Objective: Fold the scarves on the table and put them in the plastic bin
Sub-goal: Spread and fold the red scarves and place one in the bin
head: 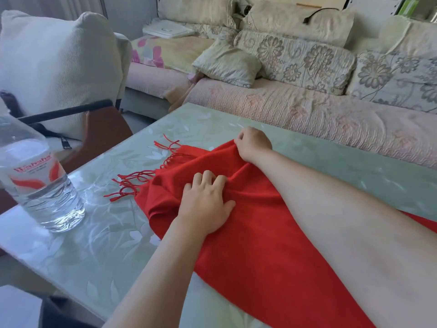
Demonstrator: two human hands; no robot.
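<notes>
Scarf: long red fringed wool scarf, unfolded, mid-frame on pale green glass-topped table.
Left hand: fingers curled, bunching the cloth.
Right hand: pinches the far edge.
Progress: folding barely begun; the bin seems out of view.

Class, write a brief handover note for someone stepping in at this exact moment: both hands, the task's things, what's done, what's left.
Left hand: fingers curled into bunched cloth of the red scarf near its fringed end.
Right hand: pinches the scarf's far edge.
Scarf lies on the table, water bottle to its left; no plastic bin in view.
Done: no finished fold shows.
Left: fold it, then bin it.
</notes>
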